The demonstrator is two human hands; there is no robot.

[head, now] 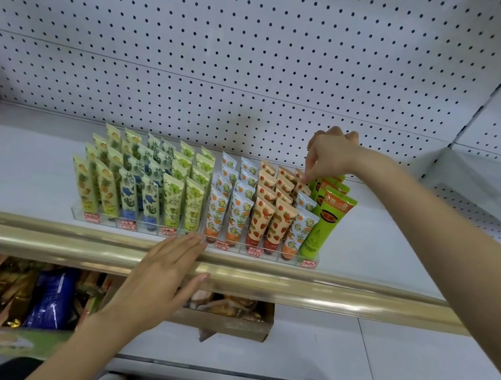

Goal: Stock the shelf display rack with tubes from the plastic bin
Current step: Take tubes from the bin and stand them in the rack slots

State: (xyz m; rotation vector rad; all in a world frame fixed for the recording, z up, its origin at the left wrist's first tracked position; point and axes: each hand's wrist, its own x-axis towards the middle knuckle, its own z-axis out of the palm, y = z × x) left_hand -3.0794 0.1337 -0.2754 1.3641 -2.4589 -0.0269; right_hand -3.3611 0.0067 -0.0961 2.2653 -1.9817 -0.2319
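The left hand [163, 278] lies flat, palm down, just in front of the display rack [112, 222], fingers straight and together with their tips at the rack's front edge near its middle, thumb spread to the right; its bare forearm comes up from below the rack. The right arm reaches in from the right, wrist bent down over the rack's back right corner, where the right hand [330, 156] pinches the top of a tube [304, 188] with curled fingertips
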